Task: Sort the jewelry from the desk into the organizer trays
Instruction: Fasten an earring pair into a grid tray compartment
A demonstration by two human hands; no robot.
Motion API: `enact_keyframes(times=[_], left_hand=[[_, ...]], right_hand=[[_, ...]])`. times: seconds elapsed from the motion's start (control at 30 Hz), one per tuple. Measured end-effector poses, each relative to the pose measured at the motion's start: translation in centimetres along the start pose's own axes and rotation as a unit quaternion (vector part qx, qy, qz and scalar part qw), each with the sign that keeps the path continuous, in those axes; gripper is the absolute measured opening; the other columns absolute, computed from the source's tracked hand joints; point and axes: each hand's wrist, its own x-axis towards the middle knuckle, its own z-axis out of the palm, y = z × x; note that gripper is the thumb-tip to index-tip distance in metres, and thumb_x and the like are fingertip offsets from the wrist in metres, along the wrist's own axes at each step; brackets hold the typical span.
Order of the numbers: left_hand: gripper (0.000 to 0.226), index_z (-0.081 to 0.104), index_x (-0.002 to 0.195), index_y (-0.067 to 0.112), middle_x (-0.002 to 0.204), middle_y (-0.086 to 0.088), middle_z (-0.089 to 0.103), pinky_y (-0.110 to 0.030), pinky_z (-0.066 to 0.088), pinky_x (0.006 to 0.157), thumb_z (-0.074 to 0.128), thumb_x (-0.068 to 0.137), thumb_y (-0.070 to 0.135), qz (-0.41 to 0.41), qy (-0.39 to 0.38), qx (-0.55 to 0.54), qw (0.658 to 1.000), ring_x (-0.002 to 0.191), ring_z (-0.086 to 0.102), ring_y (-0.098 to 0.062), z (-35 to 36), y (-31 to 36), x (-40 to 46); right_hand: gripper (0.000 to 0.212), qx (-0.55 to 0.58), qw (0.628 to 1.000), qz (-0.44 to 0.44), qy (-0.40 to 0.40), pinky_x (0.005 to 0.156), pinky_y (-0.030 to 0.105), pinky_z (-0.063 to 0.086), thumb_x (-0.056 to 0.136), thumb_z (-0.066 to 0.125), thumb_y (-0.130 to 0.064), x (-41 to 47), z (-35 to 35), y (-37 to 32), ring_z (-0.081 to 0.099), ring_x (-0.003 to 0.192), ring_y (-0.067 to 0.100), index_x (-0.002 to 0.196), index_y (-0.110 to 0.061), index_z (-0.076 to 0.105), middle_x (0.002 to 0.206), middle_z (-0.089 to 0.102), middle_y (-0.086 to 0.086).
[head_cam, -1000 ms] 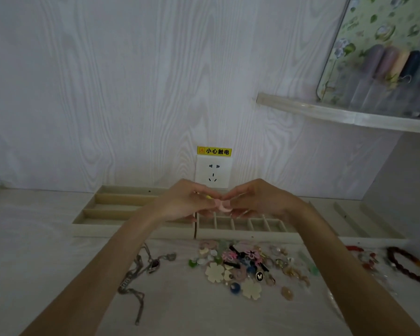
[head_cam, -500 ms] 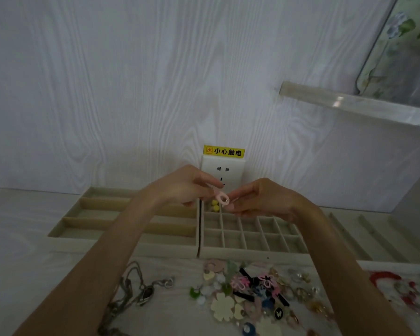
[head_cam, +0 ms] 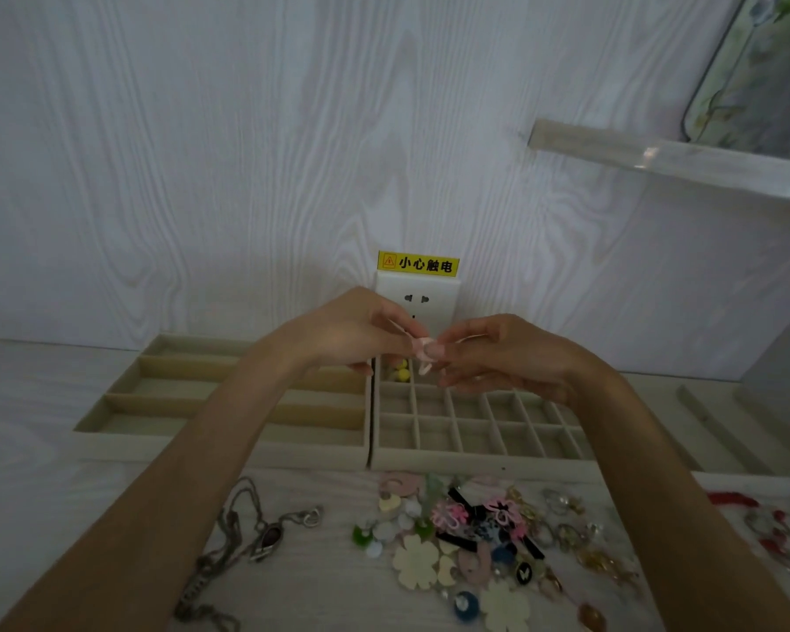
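My left hand (head_cam: 352, 335) and my right hand (head_cam: 502, 353) meet above the back of the grid tray (head_cam: 475, 456), and both pinch a small pink earring (head_cam: 423, 351) between their fingertips. Yellow pieces (head_cam: 401, 370) lie in the tray's back-left cell, just below the earring. A tray with long slots (head_cam: 229, 444) stands to the left of the grid tray. A pile of loose jewelry (head_cam: 466, 535) covers the desk in front of the trays. A silver necklace with a dark pendant (head_cam: 256, 535) lies left of the pile.
A wall socket (head_cam: 418, 298) with a yellow warning label sits right behind my hands. A third tray (head_cam: 712, 421) lies at the right. Red beaded pieces (head_cam: 749, 513) rest near the right edge. A shelf (head_cam: 666, 159) juts out at the upper right.
The view has tilted up and closed in on the trays. My hands stay together on the pink earring, now above the grid tray's back cells, with the yellow pieces showing beneath.
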Motion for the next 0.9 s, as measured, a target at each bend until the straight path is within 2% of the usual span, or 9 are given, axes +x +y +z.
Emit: enact_keyframes(times=[0.1, 0.2, 0.33, 0.5, 0.63, 0.7, 0.77, 0.8, 0.9], left_hand=[[0.012, 0.066, 0.1, 0.02, 0.097, -0.002, 0.07, -0.011, 0.044, 0.048, 0.062, 0.088, 0.019, 0.016, 0.026, 0.002, 1.0, 0.074, 0.062, -0.001, -0.2, 0.5, -0.1], [0.016, 0.067, 0.103, 0.019, 0.097, 0.0, 0.07, -0.013, 0.045, 0.05, 0.064, 0.088, 0.022, 0.016, 0.034, 0.009, 0.999, 0.074, 0.062, 0.0, -0.4, 0.5, 0.0], [0.012, 0.066, 0.098, 0.023, 0.086, 0.009, 0.069, -0.009, 0.046, 0.048, 0.066, 0.086, 0.025, -0.001, 0.036, -0.011, 0.999, 0.067, 0.062, 0.005, -0.5, -0.2, 0.2], [0.02, 0.066, 0.105, 0.021, 0.085, 0.004, 0.069, -0.01, 0.044, 0.047, 0.067, 0.085, 0.025, -0.008, 0.023, 0.001, 1.0, 0.07, 0.061, 0.001, -0.4, -0.8, 0.6], [0.026, 0.069, 0.109, 0.021, 0.084, 0.004, 0.069, -0.009, 0.043, 0.047, 0.069, 0.084, 0.028, 0.002, 0.031, 0.032, 0.999, 0.075, 0.06, -0.007, 0.0, -1.6, 0.9], [0.022, 0.073, 0.099, 0.023, 0.085, 0.006, 0.072, -0.014, 0.05, 0.061, 0.073, 0.079, 0.034, 0.001, 0.069, 0.07, 0.995, 0.083, 0.066, -0.01, 0.5, -2.3, 1.4], [0.022, 0.075, 0.088, 0.03, 0.084, 0.01, 0.073, -0.027, 0.053, 0.08, 0.074, 0.073, 0.047, 0.0, 0.113, 0.109, 0.988, 0.087, 0.067, -0.008, 1.5, -2.8, 2.0], [0.025, 0.074, 0.086, 0.033, 0.084, 0.012, 0.073, -0.031, 0.052, 0.083, 0.072, 0.072, 0.054, 0.0, 0.129, 0.124, 0.984, 0.087, 0.067, -0.007, 2.1, -3.0, 2.2], [0.029, 0.073, 0.089, 0.038, 0.09, 0.013, 0.072, -0.026, 0.047, 0.076, 0.066, 0.073, 0.062, 0.006, 0.174, 0.185, 0.967, 0.09, 0.065, -0.009, 3.8, -3.0, 2.3]], right_hand=[[0.043, 0.019, 0.999, 0.004, -0.038, 0.08, 0.027, 0.056, 0.077, 0.072, -0.009, -0.1, 0.2, 0.0, 0.069, 0.097, 0.017, 0.118, -0.011, 0.058, 0.108, 0.07, 0.006], [0.046, 0.083, 0.994, -0.005, -0.07, 0.076, 0.021, 0.056, 0.077, 0.067, 0.004, -0.3, 0.4, 0.0, 0.068, 0.099, 0.016, 0.119, -0.011, 0.059, 0.112, 0.069, 0.008], [0.036, 0.131, 0.99, -0.011, -0.057, 0.076, 0.017, 0.055, 0.078, 0.064, -0.01, 0.2, 0.2, 0.2, 0.069, 0.094, 0.015, 0.114, -0.005, 0.064, 0.107, 0.07, 0.013], [0.031, 0.141, 0.989, 0.0, -0.036, 0.076, 0.018, 0.056, 0.078, 0.065, -0.014, 0.4, -0.1, 0.6, 0.07, 0.089, 0.013, 0.106, -0.005, 0.068, 0.102, 0.071, 0.012], [0.023, 0.057, 0.997, -0.019, 0.043, 0.076, 0.018, 0.056, 0.083, 0.066, -0.011, 1.0, 0.3, 1.0, 0.069, 0.089, 0.016, 0.104, -0.004, 0.069, 0.099, 0.072, 0.014], [0.026, 0.019, 0.994, -0.028, 0.108, 0.072, 0.018, 0.057, 0.078, 0.072, -0.012, 1.4, 0.4, 1.2, 0.069, 0.083, 0.018, 0.101, -0.001, 0.069, 0.092, 0.072, 0.016], [0.022, -0.016, 0.985, -0.044, 0.163, 0.068, 0.017, 0.057, 0.075, 0.076, -0.012, 1.6, 0.4, 1.5, 0.069, 0.074, 0.016, 0.094, -0.002, 0.07, 0.085, 0.072, 0.014], [0.021, -0.043, 0.98, -0.055, 0.184, 0.07, 0.018, 0.057, 0.074, 0.077, -0.012, 1.7, 0.2, 1.7, 0.07, 0.072, 0.016, 0.092, -0.005, 0.071, 0.083, 0.072, 0.013], [0.02, -0.093, 0.97, -0.076, 0.212, 0.077, 0.026, 0.057, 0.072, 0.079, -0.016, 1.8, -0.4, 2.2, 0.071, 0.075, 0.016, 0.091, -0.011, 0.073, 0.083, 0.073, 0.008]])
